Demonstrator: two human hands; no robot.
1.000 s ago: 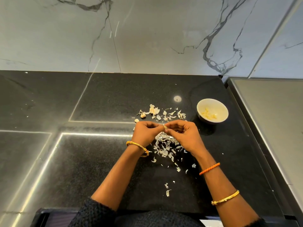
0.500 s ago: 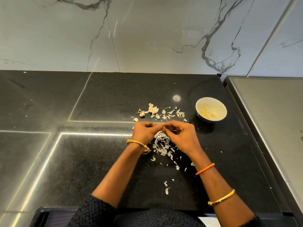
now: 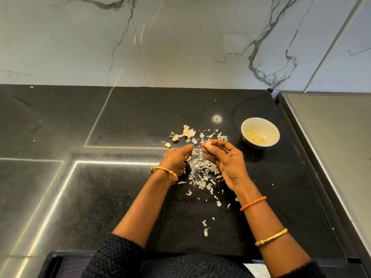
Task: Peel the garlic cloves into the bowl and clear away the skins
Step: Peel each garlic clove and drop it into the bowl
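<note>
Some peeled garlic is in the bowl (image 3: 260, 133) near the bench's right edge, the right hand (image 3: 226, 159) pinches a clove (image 3: 208, 144), the left hand (image 3: 177, 159) is curled, maybe on skin, and skins (image 3: 202, 171) still litter the middle.

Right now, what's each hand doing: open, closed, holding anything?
Left hand: fingers curled, fingertips pinched; what it holds cannot be told.
Right hand: pinches a garlic clove between thumb and fingertips.

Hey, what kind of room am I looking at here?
Most likely a home kitchen. There is a black stone counter against a marble-look wall, and a white bowl of peeled garlic beside scattered garlic skins.
</note>
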